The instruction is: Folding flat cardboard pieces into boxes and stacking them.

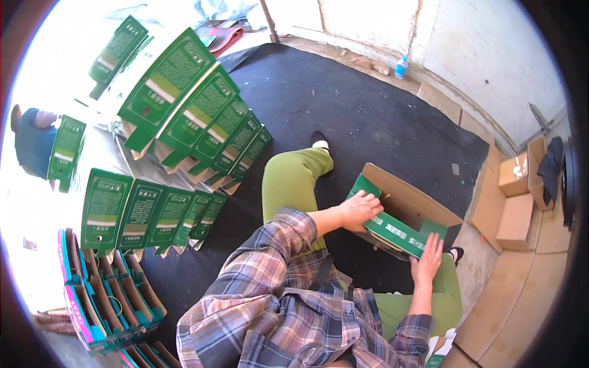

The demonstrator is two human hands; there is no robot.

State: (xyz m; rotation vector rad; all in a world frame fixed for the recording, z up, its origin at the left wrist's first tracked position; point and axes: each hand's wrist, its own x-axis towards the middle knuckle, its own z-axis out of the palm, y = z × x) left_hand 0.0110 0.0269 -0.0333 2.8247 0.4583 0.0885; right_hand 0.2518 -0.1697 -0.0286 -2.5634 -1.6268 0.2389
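Note:
A green and brown cardboard box (402,214) lies partly folded across my knees, its brown inside facing up. My left hand (361,208) presses on the green flap at the box's near left corner. My right hand (426,260) rests flat, fingers spread, against the green side panel at the box's lower right edge. My legs in green trousers (291,181) stretch out over a black mat (368,116).
Rows of folded green boxes (202,116) lean in overlapping lines to my left, with another row (150,211) below. Blue and pink boxes (101,306) stand at lower left. Flat brown cartons (512,208) lie at right. A person in blue (30,141) sits far left. A bottle (401,66) stands by the wall.

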